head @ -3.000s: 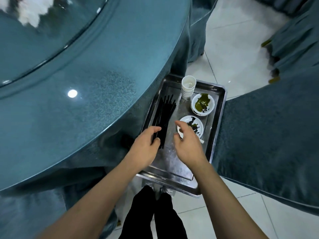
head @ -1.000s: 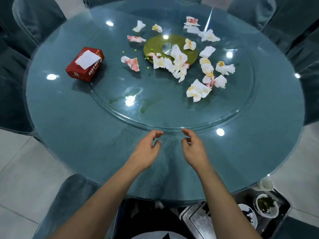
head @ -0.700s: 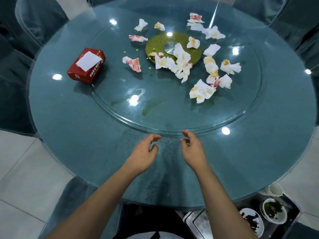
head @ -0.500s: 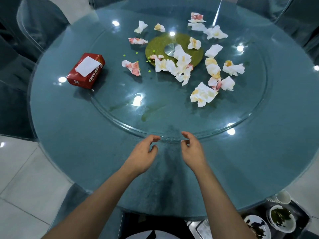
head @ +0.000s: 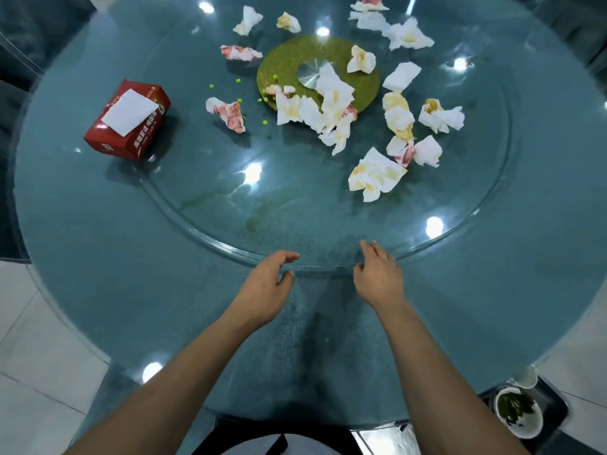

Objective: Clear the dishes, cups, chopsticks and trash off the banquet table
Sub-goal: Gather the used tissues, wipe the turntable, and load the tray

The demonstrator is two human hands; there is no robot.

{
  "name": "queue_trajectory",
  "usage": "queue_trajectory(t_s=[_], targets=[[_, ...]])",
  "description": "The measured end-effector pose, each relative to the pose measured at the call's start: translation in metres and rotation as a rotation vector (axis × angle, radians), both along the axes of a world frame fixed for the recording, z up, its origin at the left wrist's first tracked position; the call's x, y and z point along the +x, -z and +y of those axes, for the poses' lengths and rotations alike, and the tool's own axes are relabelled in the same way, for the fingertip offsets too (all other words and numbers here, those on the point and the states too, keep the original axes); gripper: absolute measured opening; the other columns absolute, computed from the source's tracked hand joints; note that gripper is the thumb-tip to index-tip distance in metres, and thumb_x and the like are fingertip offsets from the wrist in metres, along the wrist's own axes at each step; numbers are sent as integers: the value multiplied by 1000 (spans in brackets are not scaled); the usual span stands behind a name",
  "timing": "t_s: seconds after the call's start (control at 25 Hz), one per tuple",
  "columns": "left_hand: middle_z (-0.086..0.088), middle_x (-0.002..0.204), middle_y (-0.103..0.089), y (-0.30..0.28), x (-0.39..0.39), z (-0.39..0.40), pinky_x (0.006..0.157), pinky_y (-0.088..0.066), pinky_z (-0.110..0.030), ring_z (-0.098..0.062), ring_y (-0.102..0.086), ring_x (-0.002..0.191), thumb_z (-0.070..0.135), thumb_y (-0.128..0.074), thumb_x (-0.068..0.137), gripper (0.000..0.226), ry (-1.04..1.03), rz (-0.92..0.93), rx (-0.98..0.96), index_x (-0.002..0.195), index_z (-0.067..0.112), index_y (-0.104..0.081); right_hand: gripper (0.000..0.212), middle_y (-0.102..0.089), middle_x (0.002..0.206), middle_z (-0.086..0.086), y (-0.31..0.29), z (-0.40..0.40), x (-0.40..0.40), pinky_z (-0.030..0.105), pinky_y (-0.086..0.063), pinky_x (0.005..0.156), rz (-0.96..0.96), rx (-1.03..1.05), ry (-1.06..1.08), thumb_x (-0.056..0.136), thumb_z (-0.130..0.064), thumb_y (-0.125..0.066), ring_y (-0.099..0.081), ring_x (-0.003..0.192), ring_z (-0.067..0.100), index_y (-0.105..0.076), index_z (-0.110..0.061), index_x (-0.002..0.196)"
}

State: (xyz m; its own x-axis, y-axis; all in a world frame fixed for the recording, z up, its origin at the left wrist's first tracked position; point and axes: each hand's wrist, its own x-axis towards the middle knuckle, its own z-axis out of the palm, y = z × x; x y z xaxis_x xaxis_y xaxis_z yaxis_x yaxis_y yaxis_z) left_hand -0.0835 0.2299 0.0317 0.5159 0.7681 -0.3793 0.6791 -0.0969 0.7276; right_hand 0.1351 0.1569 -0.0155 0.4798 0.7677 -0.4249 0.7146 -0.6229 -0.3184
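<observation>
The left hand [head: 266, 287] hovers over the near edge of the glass turntable [head: 203, 205], fingers loosely curved and spread, holding nothing. The right hand [head: 377, 277] is beside it, apart from it, fingers likewise relaxed and empty, fingertips [head: 369, 246] at the turntable's rim. Both reach over the round teal worktop [head: 98, 274].

Farther out on the turntable lie crumpled used napkins [head: 374, 174], white with yellow and red stains, roughly fifteen; some overlap, so the exact count is unclear. Several lie on and around a green centre disc [head: 289, 64] with a metal hub [head: 310, 73]. About eight small green food bits [head: 264, 122] are scattered left of the disc.

At the left, half over the turntable's rim, sits one red tissue box [head: 128, 121] with a white tissue sticking out; its side carries white Chinese print, too small to read.

At the lower right, below the worktop's edge, a tray [head: 558, 408] holds one bowl [head: 517, 410] with green residue and one white cup [head: 527, 377].
</observation>
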Motion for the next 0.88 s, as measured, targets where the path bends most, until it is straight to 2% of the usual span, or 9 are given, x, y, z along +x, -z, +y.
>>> queue_trajectory(t_s=[0.2, 0.36, 0.52, 0.72, 0.88], targets=[[6, 148, -49, 7, 15, 12, 107, -35, -25, -12, -45, 135, 18, -45, 105, 38, 67, 44, 12, 142, 23, -49, 66, -14, 169, 4, 6, -2, -5, 47, -12, 126, -76, -75, -52, 103, -30, -43, -20, 153, 25, -14, -18, 161], [2, 156, -41, 16, 26, 23, 115, -35, -38, -20, -42, 140, 17, -45, 104, 45, 171, 125, 50, 148, 24, -42, 66, -15, 169, 4, 5, 3, -9, 47, -11, 126, -83, -89, -45, 102, -33, -42, -20, 153, 24, -16, -19, 161], [2, 161, -35, 25, 34, 32, 116, -34, -49, -25, -40, 142, 17, -46, 102, 51, 230, 191, 93, 151, 25, -38, 67, -16, 169, 4, 3, 8, -18, 48, -11, 126, -82, -99, -63, 102, -37, -41, -21, 153, 23, -16, -18, 161], [1, 161, -34, 35, 32, 38, 116, -34, -48, -25, -39, 143, 17, -47, 100, 52, 249, 213, 117, 151, 25, -38, 59, -30, 164, -2, 2, 13, -34, 48, -18, 122, -91, -43, -94, 101, -37, -41, -34, 146, 20, -28, -24, 158], [2, 162, -33, 40, 28, 44, 116, -34, -48, -26, -40, 142, 18, -47, 100, 52, 246, 220, 126, 151, 26, -38, 53, -49, 150, -7, 0, 21, -32, 40, -24, 115, 32, 45, -99, 102, -28, -43, -46, 136, 14, -36, -30, 154]])
